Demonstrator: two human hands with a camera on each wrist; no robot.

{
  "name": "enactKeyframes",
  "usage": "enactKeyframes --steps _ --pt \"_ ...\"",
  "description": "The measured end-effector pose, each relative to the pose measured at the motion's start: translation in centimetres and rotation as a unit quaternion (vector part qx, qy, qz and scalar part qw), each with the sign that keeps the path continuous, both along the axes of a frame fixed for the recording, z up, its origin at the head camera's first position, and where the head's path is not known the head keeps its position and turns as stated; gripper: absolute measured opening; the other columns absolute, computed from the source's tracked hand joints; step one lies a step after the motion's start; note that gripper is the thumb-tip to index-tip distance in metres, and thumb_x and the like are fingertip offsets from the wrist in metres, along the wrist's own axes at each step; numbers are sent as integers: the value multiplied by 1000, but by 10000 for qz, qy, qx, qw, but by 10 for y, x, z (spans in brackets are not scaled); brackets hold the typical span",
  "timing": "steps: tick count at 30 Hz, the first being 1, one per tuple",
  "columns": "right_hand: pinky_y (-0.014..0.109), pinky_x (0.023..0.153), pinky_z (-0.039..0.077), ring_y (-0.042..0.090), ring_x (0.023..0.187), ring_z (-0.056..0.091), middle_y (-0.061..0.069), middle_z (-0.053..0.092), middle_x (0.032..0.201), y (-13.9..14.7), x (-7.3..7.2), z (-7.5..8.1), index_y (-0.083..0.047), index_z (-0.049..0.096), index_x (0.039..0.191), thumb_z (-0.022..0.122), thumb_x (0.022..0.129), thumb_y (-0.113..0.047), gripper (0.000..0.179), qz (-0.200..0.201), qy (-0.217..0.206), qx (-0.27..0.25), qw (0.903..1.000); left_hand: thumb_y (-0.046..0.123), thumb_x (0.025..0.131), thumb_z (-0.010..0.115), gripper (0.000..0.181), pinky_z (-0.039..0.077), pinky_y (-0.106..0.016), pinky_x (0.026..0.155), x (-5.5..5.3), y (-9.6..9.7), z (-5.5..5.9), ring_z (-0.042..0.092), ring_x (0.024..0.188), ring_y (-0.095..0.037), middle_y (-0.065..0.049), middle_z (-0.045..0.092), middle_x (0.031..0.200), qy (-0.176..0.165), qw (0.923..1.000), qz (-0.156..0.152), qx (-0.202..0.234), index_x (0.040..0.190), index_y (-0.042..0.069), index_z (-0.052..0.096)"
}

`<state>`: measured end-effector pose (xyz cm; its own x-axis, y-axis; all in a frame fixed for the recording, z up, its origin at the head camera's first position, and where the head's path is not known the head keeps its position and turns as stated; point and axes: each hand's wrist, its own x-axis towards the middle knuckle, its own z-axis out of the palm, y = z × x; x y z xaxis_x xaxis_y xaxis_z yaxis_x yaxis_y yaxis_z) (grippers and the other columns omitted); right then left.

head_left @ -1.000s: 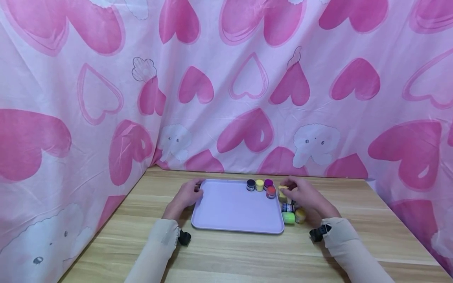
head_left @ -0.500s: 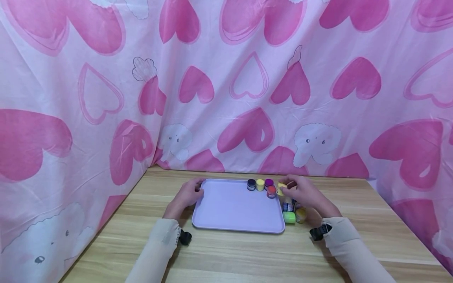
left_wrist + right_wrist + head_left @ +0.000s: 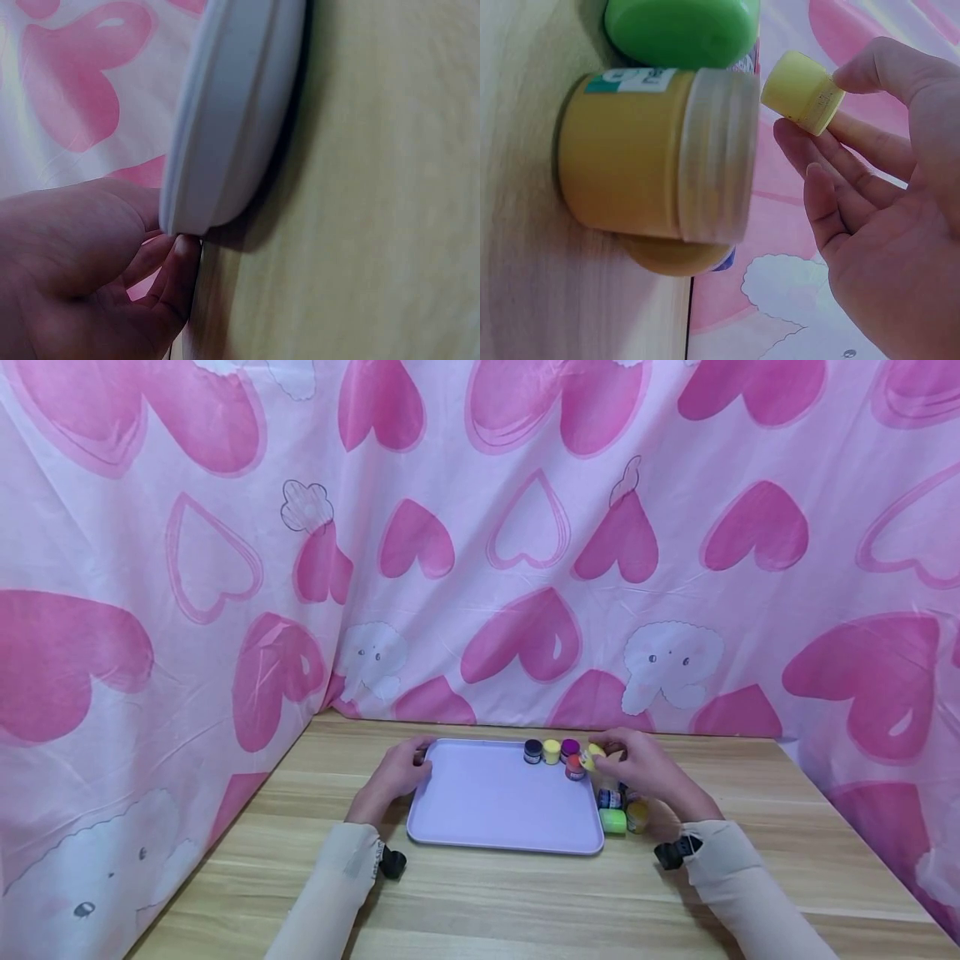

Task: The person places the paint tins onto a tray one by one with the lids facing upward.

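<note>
A small yellow paint jar (image 3: 590, 761) is pinched between thumb and fingers of my right hand (image 3: 645, 768), at the tray's back right corner. The right wrist view shows this yellow jar (image 3: 799, 94) tilted and raised off the table. My left hand (image 3: 396, 774) grips the left rim of the lilac tray (image 3: 495, 802); in the left wrist view its fingers reach under the tray's edge (image 3: 217, 120). On the tray stand a black jar (image 3: 532, 752), another yellow jar (image 3: 551, 752), a purple jar (image 3: 569, 749) and a red jar (image 3: 575, 767), close to the held jar.
Right of the tray, a blue-labelled jar (image 3: 610, 799), a green jar (image 3: 613, 822) and an ochre jar (image 3: 637, 817) with a clear lid sit on the wooden table (image 3: 480, 902). A pink heart-print curtain (image 3: 517, 527) hangs behind the table and along its left side.
My right hand has lifted the yellow jar from beside the tray and moved it slightly left, tilting it beside the red jar. The left hand stays on the tray's rim.
</note>
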<state>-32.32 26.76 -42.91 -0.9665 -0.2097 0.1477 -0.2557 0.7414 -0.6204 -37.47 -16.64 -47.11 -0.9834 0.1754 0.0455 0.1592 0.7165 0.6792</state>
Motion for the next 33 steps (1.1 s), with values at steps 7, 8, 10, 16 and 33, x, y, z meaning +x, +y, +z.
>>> enactKeyframes --steps 7,8,10,16,33 --pt "36 94 61 27 118 68 6 74 132 -7 2 2 -13 72 139 75 99 -23 42 96 151 -32 9998 8 105 64 53 55 -54 117 0 1 1 66 130 -34 -18 63 154 -44 10000 3 57 157 10 56" --pt "37 94 61 27 119 68 6 74 133 -8 2 2 -14 72 139 76 99 -23 42 101 163 -34 9998 8 105 64 53 55 -54 117 -1 1 1 66 130 -34 -18 63 154 -66 10000 10 56 157 10 56" --pt "38 94 62 28 119 67 7 73 134 -10 2 1 -15 71 140 76 98 -22 42 90 132 -69 9998 8 105 64 53 55 -53 117 -1 1 1 66 131 -34 -18 62 154 -87 9999 16 52 157 10 56" --pt "44 99 63 26 119 68 4 74 133 -19 2 0 -13 72 139 75 96 -18 43 194 170 -25 9997 8 105 65 52 55 -54 117 -1 1 1 66 133 -35 -18 62 155 -109 9999 11 48 157 10 56" --pt "53 102 64 22 109 66 2 67 126 -46 3 -7 -13 75 133 83 94 -10 41 590 450 140 9971 8 106 63 52 54 -54 118 1 0 0 65 133 -35 -17 61 156 -83 9999 50 69 157 11 56"
